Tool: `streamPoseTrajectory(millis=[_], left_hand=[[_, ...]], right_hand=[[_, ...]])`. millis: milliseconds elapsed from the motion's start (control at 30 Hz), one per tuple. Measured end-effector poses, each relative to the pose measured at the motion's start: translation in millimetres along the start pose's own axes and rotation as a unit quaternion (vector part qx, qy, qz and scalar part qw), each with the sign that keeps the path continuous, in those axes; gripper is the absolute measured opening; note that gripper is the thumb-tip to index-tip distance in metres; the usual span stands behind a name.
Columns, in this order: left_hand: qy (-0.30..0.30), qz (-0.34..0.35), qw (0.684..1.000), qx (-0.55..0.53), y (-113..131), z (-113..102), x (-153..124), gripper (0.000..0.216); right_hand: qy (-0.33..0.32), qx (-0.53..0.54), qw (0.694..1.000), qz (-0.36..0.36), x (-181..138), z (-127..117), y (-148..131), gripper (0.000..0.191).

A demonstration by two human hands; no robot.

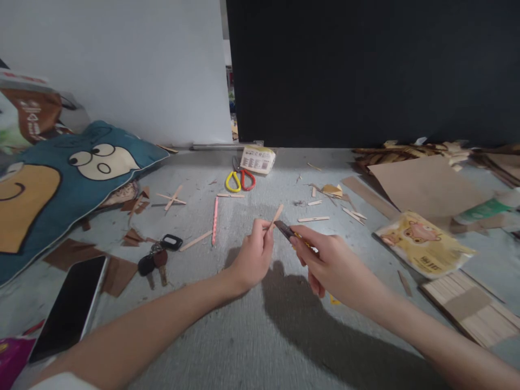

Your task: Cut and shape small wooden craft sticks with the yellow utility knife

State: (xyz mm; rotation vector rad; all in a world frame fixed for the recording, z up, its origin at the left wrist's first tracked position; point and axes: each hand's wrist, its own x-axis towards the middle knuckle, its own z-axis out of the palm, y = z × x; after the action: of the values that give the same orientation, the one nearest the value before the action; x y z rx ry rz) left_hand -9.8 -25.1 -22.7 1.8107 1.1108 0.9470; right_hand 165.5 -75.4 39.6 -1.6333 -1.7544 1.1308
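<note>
My left hand [252, 255] is closed in a pinch on a thin wooden stick [277, 214], held tilted up above the grey table [260, 336]. My right hand [325, 260] is closed round a utility knife [285, 230] with a dark tip and yellow body. The knife's tip meets the lower part of the stick. Both hands hover over the table's middle, casting a shadow below.
Loose wooden sticks [313, 219], a pink pencil [215, 219], yellow-and-red scissors [239, 180], keys [159, 255], a phone [70, 306], a blue cartoon cushion [57, 184], brown cardboard [424, 184], a yellow packet [422, 241] and a stick panel [473, 314] lie around.
</note>
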Motion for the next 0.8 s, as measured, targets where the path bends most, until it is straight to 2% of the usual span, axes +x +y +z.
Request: streamPoseTrajectory(millis=[267, 467, 667, 800], left_hand=[[-0.018, -0.007, 1.000, 0.014, 0.1, -0.9, 0.7, 0.018], [-0.012, -0.018, 1.000, 0.020, -0.3, -0.6, 0.7, 0.019], [0.000, -0.019, 1.000, 0.024, 0.4, -0.5, 0.8, 0.020], [-0.017, -0.035, 0.998, 0.039, 0.9, -0.4, 1.1, 0.019]], right_hand=[[-0.018, 0.023, 0.999, 0.032, -1.6, 0.3, -2.1, 0.026], [-0.003, 0.000, 0.999, 0.034, -1.0, 3.4, -1.6, 0.025], [-0.016, 0.015, 0.998, 0.053, -1.2, 4.6, -1.5, 0.024], [-0.031, 0.014, 0.998, 0.052, -1.1, -0.4, -2.8, 0.025]])
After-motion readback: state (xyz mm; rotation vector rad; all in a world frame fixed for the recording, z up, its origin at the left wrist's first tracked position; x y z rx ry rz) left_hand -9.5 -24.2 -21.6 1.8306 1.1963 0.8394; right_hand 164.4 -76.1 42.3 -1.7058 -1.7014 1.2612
